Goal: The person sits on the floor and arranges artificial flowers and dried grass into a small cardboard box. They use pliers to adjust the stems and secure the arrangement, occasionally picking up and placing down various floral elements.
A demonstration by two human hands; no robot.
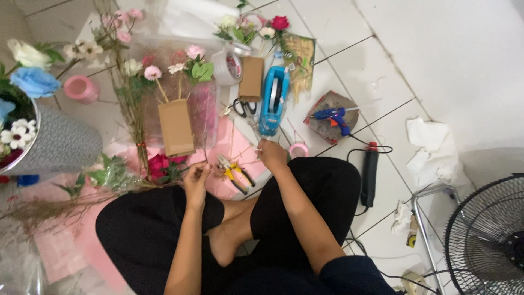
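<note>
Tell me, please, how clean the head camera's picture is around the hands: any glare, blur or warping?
Head view: lighting soft and even, shadows faint; the white floor tiles at upper right are nearly washed out; the left hand and right hand look slightly soft; tile lines bow toward the edges, a wide-lens warp; the fan is cropped.

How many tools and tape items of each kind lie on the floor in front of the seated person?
Blue tape dispenser: 1
Blue glue gun: 1
Yellow-handled pliers: 1
Black-handled scissors: 1
Tape rolls: 2, white and small pink
Total: 6
</note>
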